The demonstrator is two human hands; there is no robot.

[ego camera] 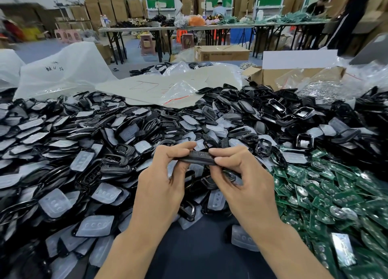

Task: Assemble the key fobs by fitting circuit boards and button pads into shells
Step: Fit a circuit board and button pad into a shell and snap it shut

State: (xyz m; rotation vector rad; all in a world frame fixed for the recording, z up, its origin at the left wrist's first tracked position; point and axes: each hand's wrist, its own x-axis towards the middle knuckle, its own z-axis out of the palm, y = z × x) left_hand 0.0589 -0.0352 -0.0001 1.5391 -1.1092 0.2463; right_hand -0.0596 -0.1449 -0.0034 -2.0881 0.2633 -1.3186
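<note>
A black key fob shell (196, 157) is held edge-on above the heap, at the middle of the view, bridging the gap between the two hands. It is a slim, dark, matte plastic piece with rounded ends, and small button marks show faintly on its upper face.

The left hand (161, 186) sits at 9 o'clock from the shell and pinches its left end between thumb and forefinger, with the other fingers curled loosely beneath. The right hand (245, 184) sits at 3 o'clock and pinches the right end the same way, its lower fingers bent in under the shell towards the heap. Both forearms come up from 6 o'clock over a bare patch of dark table (199, 247).

Around the hands, from 7 o'clock round to 2 o'clock, lies a deep heap of glossy black shells (279, 105) mixed with translucent, milky button pads (55, 203), each pad a soft rounded rectangle with a row of raised domes. From 3 to 5 o'clock lies a pile of flat green circuit boards (327, 190) with round silvery contacts.

Farther off, a pale sheet of card (147, 85) with red marks lies at 12 o'clock, a cloudy plastic bag (63, 68) stands at 11 o'clock, and an open cardboard box (270, 77) sits at 1 o'clock.
</note>
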